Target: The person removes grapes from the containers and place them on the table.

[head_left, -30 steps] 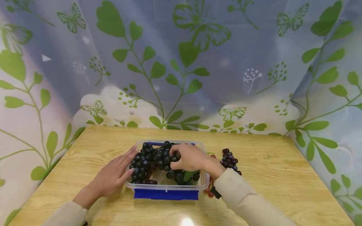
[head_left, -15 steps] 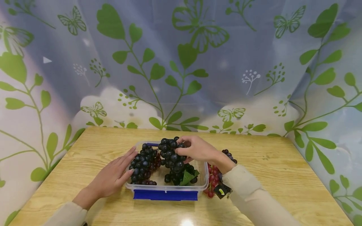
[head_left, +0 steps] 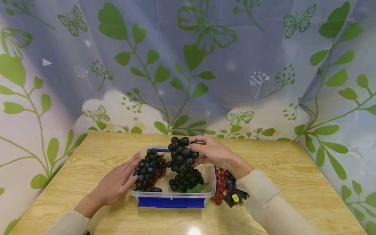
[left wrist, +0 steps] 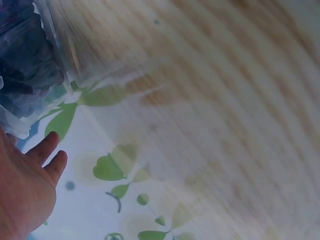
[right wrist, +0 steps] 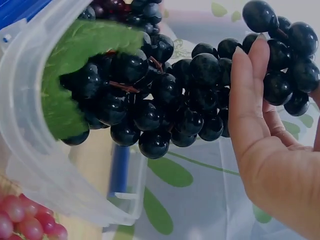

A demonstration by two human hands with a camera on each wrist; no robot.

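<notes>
My right hand [head_left: 218,155] grips a bunch of black grapes [head_left: 182,156] by its upper end, above the right half of a clear plastic container [head_left: 171,195]. The bunch hangs down, its lower end and green leaf [right wrist: 90,40] still within the container's walls. In the right wrist view my fingers [right wrist: 245,100] curl about the top grapes. My left hand [head_left: 114,182] rests against the container's left side with its fingers extended. A second bunch of dark grapes [head_left: 147,169] lies in the left half, with smaller reddish grapes [head_left: 162,168] beside it.
Red grapes [head_left: 220,186] and a dark purple bunch [head_left: 230,181] lie on the wooden table [head_left: 282,195] just right of the container, partly behind my right wrist. A blue clip [head_left: 171,202] runs along the container's front. A leaf-patterned curtain [head_left: 164,98] stands behind the table.
My right hand has risen and shifted right, pulling the black grape bunch upward from the container. My left hand has stayed in place.
</notes>
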